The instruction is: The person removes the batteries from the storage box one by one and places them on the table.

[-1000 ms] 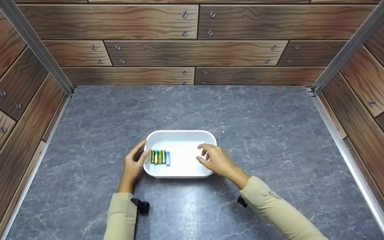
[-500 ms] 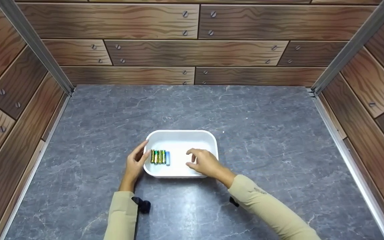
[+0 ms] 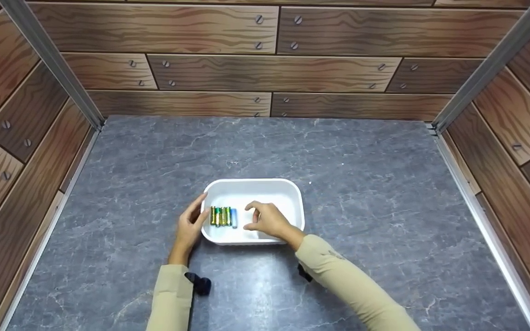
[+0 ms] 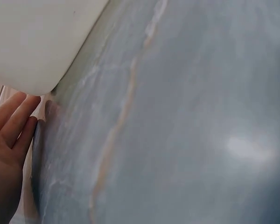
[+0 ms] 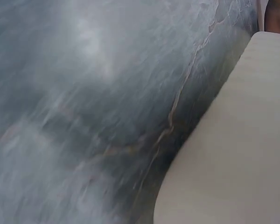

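Observation:
In the head view a white tray point(image 3: 272, 239) holds several green-and-gold batteries point(image 3: 220, 216) side by side near its left end, with a blue battery point(image 3: 234, 218) at the right of the row. The left hand point(image 3: 189, 230) rests against the tray's left wall, thumb at the rim. Over the inside of the tray is the right hand point(image 3: 267, 220), thumb and index finger apart with nothing between them, just right of the blue battery. The left wrist view shows the left hand point(image 4: 7, 144) with its fingertips at the tray's corner point(image 4: 37, 56). The right wrist view shows the tray's outer wall point(image 5: 233, 140).
The tray stands on a grey marbled tabletop point(image 3: 265, 147). Wood-patterned panels point(image 3: 269, 73) rise behind it and on both sides, with metal posts point(image 3: 53, 64) at the corners. Dark wrist cameras point(image 3: 199, 283) are strapped under both forearms.
The right hand has moved left across the tray, from its right end to near the blue battery. The left hand keeps its place at the tray's left end. The batteries lie as before.

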`<state>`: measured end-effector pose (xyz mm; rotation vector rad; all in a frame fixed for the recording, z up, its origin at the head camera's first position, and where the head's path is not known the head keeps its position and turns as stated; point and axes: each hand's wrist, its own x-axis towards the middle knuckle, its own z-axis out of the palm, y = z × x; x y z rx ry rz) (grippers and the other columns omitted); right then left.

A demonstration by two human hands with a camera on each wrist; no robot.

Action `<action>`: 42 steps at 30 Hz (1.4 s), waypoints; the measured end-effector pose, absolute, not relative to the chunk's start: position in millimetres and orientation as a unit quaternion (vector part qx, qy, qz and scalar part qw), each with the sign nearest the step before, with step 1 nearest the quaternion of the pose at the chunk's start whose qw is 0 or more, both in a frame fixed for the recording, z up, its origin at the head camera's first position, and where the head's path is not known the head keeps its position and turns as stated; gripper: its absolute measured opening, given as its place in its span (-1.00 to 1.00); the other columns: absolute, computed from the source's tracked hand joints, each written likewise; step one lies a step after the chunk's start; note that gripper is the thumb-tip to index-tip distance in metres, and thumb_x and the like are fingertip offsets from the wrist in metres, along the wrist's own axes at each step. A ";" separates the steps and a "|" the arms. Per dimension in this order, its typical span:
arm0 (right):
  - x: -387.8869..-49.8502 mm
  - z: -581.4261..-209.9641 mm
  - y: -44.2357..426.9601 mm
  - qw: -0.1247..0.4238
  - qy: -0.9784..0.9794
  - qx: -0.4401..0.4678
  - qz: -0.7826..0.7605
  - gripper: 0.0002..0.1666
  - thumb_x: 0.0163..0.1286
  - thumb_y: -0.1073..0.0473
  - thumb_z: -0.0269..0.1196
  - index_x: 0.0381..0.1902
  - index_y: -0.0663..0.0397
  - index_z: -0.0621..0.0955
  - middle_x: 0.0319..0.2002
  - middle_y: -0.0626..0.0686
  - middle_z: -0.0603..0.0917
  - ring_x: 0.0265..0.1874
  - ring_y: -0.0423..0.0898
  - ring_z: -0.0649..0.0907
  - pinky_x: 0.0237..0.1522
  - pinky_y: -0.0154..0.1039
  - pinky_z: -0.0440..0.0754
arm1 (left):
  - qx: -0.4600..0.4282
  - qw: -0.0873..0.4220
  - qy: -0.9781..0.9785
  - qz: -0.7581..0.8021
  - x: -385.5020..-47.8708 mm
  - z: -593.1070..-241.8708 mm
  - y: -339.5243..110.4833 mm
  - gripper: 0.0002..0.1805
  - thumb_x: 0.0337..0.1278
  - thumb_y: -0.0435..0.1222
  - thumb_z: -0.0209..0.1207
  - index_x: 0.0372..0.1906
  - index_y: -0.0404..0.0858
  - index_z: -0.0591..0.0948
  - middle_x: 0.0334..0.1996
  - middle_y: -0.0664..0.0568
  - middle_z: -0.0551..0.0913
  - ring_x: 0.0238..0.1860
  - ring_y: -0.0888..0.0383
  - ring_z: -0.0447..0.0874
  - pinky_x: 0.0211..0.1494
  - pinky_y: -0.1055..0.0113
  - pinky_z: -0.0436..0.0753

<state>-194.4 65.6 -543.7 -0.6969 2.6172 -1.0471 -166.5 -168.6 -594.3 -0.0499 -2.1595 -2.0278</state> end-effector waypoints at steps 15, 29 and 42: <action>-204.1 -550.6 41.2 0.168 0.908 -0.199 -0.328 -0.18 -0.04 0.15 0.53 0.22 0.15 0.51 -0.49 0.14 0.70 -0.62 -0.29 0.41 -0.45 -0.43 0.38 | 0.000 0.021 -0.730 -0.683 -167.0 -592.0 -172.5 -0.46 0.32 -0.39 0.08 0.38 -0.28 0.35 0.36 -0.28 0.40 0.38 -0.16 0.38 0.18 0.67 0.40; -204.3 -554.6 33.1 0.165 0.924 -0.192 -0.287 -0.27 -0.06 0.13 0.53 0.14 0.07 0.57 -0.43 0.06 0.64 -0.52 -0.22 0.41 -0.39 -0.37 0.36 | -0.007 0.017 -0.738 -0.674 -162.5 -593.3 -177.8 -0.45 0.33 -0.37 0.07 0.40 -0.26 0.34 0.35 -0.26 0.41 0.37 -0.16 0.37 0.22 0.63 0.38; -205.3 -545.0 34.2 0.163 0.919 -0.197 -0.299 -0.29 -0.06 0.13 0.53 0.12 0.04 0.58 -0.50 -0.02 0.59 -0.55 -0.26 0.40 -0.45 -0.42 0.32 | -0.010 0.003 -0.739 -0.674 -165.2 -591.7 -183.1 -0.45 0.31 -0.37 0.08 0.39 -0.28 0.34 0.29 -0.30 0.48 0.28 -0.07 0.49 0.18 0.58 0.45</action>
